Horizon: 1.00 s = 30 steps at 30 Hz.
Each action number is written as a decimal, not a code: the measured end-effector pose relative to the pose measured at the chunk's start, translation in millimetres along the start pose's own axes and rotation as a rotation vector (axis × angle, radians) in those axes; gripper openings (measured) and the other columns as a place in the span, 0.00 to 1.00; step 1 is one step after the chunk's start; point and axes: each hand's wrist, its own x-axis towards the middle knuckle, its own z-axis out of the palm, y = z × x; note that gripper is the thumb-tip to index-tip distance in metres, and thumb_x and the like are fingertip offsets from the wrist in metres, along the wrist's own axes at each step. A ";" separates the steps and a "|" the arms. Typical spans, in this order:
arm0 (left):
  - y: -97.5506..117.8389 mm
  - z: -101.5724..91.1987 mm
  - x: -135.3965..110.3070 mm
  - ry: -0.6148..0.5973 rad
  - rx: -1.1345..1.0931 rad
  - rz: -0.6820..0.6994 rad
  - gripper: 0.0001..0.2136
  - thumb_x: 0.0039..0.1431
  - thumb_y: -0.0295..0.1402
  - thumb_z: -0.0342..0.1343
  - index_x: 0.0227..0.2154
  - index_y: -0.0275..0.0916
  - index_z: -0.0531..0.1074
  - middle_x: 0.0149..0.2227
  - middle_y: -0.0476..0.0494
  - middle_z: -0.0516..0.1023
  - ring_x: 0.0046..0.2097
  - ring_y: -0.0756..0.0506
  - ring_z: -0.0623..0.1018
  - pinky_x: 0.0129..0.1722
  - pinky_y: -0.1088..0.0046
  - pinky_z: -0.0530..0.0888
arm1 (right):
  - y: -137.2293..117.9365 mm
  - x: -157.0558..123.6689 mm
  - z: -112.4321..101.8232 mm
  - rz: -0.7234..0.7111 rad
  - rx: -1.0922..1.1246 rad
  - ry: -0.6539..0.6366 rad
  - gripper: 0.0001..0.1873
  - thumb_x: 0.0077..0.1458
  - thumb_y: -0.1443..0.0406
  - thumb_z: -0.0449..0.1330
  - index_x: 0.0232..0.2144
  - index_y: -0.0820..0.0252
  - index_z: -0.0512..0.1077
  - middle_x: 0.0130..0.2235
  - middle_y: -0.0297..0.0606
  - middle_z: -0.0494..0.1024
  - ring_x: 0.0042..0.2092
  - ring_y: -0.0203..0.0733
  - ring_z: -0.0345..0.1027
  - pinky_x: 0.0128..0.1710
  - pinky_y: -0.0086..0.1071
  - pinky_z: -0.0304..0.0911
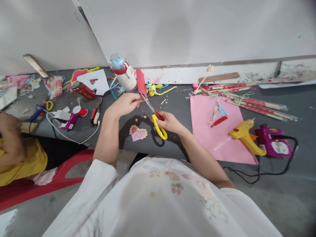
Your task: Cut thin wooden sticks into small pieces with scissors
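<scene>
My left hand (126,103) pinches the lower edge of an upright red paper strip (141,82) above the dark table (108,131). My right hand (168,122) has its fingers through the yellow handles of a pair of scissors (156,120). The blades point up and left and meet the red strip near my left fingers. Below the hands, a pink heart with a pale scalloped border (138,133) lies flat on the table. A white bottle with a blue domed lid (122,71) stands just behind the strip.
A pink paper sheet (212,135) lies right, with a yellow glue gun (244,135) and purple device (273,144) on its far side. Wrapped sticks (249,98) lie behind. At left are a red can (82,90), pliers (95,112), tape (80,110) and another person's arm (11,141).
</scene>
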 end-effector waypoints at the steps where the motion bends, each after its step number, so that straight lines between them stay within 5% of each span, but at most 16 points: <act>1: 0.1 -0.2 0.7 -0.002 0.005 -0.002 0.11 0.56 0.33 0.47 0.22 0.37 0.70 0.21 0.50 0.71 0.25 0.51 0.69 0.28 0.76 0.64 | 0.2 -0.2 -0.1 0.011 0.007 0.005 0.16 0.48 0.53 0.58 0.28 0.62 0.69 0.25 0.34 0.70 0.28 0.36 0.61 0.26 0.29 0.55; 14: -2.0 8.1 3.0 0.032 0.091 0.008 0.11 0.59 0.34 0.46 0.28 0.37 0.72 0.27 0.46 0.75 0.30 0.48 0.73 0.31 0.75 0.67 | 4.9 1.5 2.2 0.073 0.071 0.028 0.15 0.47 0.55 0.58 0.29 0.61 0.70 0.25 0.35 0.72 0.27 0.38 0.65 0.24 0.28 0.57; 16: -0.7 11.5 0.2 0.152 0.149 0.030 0.10 0.60 0.35 0.47 0.32 0.38 0.72 0.32 0.44 0.76 0.35 0.46 0.73 0.36 0.72 0.68 | 7.2 3.3 3.7 0.072 0.081 0.038 0.15 0.48 0.54 0.58 0.29 0.61 0.70 0.25 0.34 0.72 0.27 0.38 0.65 0.24 0.28 0.57; 19: 6.9 22.8 -8.3 0.515 0.157 0.015 0.09 0.61 0.36 0.48 0.37 0.40 0.71 0.38 0.42 0.74 0.40 0.46 0.73 0.42 0.70 0.68 | 10.9 6.5 6.5 0.070 0.091 0.065 0.16 0.48 0.53 0.57 0.29 0.61 0.70 0.25 0.34 0.72 0.26 0.37 0.65 0.24 0.28 0.58; 22: 21.1 44.5 -18.7 0.744 0.059 -0.085 0.11 0.64 0.38 0.44 0.36 0.40 0.69 0.34 0.45 0.72 0.36 0.49 0.72 0.40 0.71 0.69 | 12.8 8.8 9.7 0.087 0.129 0.094 0.16 0.49 0.54 0.57 0.29 0.62 0.70 0.25 0.35 0.72 0.26 0.37 0.65 0.25 0.28 0.59; 25: 36.1 73.9 -24.8 0.741 -0.139 -0.171 0.13 0.65 0.41 0.40 0.41 0.40 0.66 0.39 0.43 0.73 0.40 0.49 0.74 0.41 0.73 0.71 | 13.0 9.7 13.2 0.093 0.204 0.117 0.15 0.49 0.54 0.57 0.30 0.61 0.69 0.25 0.35 0.73 0.26 0.37 0.66 0.25 0.28 0.60; 30: 49.0 115.5 -19.8 0.561 -0.504 -0.334 0.24 0.58 0.44 0.52 0.55 0.39 0.58 0.56 0.34 0.66 0.57 0.42 0.69 0.51 0.65 0.71 | 13.7 10.3 18.4 0.060 0.274 0.208 0.15 0.48 0.55 0.56 0.30 0.62 0.67 0.27 0.35 0.72 0.27 0.36 0.65 0.28 0.29 0.61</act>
